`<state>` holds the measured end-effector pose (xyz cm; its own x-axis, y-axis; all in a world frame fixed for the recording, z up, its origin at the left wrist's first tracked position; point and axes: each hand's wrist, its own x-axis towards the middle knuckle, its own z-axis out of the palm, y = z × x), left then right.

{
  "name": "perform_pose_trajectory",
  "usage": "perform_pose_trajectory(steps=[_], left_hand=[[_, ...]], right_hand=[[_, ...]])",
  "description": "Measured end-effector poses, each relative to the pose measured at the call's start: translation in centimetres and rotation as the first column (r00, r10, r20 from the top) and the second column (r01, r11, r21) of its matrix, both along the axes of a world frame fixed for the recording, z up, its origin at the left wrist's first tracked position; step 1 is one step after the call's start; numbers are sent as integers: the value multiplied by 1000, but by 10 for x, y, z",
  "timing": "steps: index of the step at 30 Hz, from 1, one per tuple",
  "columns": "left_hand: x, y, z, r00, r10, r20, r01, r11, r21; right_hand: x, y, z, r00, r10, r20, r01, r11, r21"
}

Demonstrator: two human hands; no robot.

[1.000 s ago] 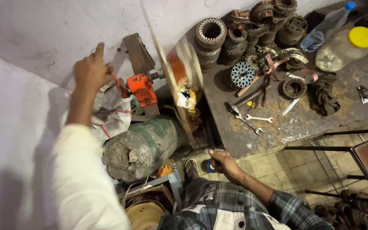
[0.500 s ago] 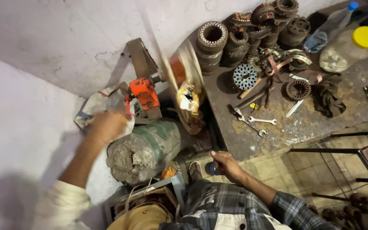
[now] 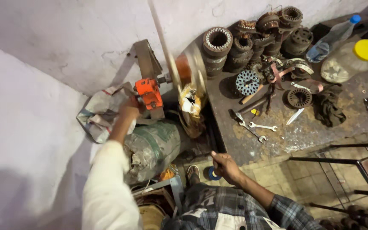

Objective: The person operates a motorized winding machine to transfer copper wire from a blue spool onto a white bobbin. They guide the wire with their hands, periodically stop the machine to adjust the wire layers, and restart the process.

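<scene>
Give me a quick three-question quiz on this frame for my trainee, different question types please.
1. True or false: the left hand is at the orange machine mounted by the wall.
2. Multiple choice: what lies by the right hand? A) a yellow lid B) a blue tape roll C) a wrench
3. Fill in: the two wrenches lie on the ______, in front of the stacked motor stators.

Key: 1 true; 2 B; 3 workbench.
</scene>
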<state>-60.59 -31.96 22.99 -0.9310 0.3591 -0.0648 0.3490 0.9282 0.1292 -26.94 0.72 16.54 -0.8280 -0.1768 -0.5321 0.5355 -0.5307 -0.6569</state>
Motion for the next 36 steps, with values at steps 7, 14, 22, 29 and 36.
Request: perform_pose_trajectory(steps=[7, 14, 22, 29, 36], left_hand=[[85, -21, 106, 968, -39, 246, 71, 990, -122], [-10, -11, 183, 963, -72, -260, 31, 987, -157], [-60, 13, 72, 845, 14, -535, 28, 997, 69], [9, 0, -7, 961, 44, -273, 33, 963, 268], [94, -11, 40, 995, 85, 44, -79, 989, -124]], right_hand=[[1, 2, -12, 999, 6, 33, -6, 1000, -15], [-4, -1, -9, 1000, -12, 8, 12, 1000, 19], [-7, -2, 1, 999, 3, -45, -2, 999, 32], [-7, 0, 0, 1000, 7, -30, -8, 999, -31], [-8, 0, -7, 1000, -14, -23, 14, 1000, -13]])
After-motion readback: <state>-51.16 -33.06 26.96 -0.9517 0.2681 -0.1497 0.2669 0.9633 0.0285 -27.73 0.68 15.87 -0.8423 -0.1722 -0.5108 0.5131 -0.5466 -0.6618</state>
